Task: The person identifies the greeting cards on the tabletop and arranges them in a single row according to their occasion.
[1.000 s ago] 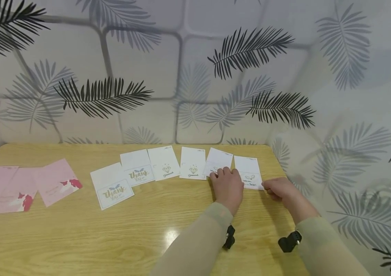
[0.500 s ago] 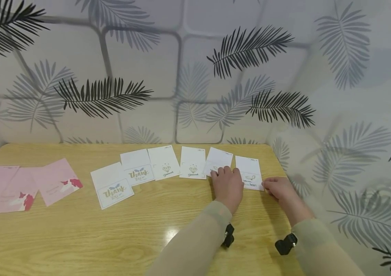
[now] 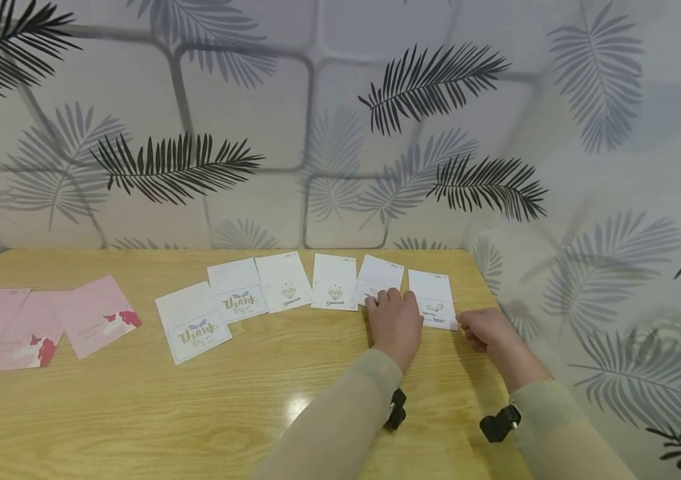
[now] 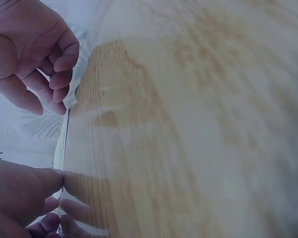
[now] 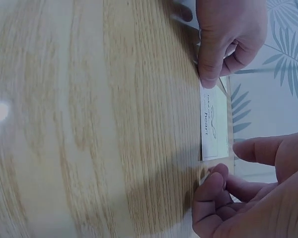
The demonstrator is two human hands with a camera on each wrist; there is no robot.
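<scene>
A white greeting card (image 3: pixel 432 299) printed with wings and "heart" lies flat at the right end of a row. My left hand (image 3: pixel 396 327) rests at its lower left corner, the thumb touching the card, as the right wrist view shows. Its fingers also cover the lower part of the neighbouring white card (image 3: pixel 381 275). Beside the first card's lower right corner is my right hand (image 3: pixel 487 330). In the right wrist view, that right hand (image 5: pixel 258 193) has loosely bent fingers and nothing in its grasp, with a small gap to the card (image 5: pixel 214 126).
Leftward in the row lie two diamond-print cards (image 3: pixel 334 283) and two "Thank You" cards (image 3: pixel 195 323). Several pink cards (image 3: pixel 97 315) overlap at the far left of the wooden table (image 3: pixel 136 413). A patterned wall (image 3: pixel 340 133) stands behind and to the right.
The right-end card has shifted very slightly. Both hands stay almost where they were; the whole head view drifts a few pixels.
</scene>
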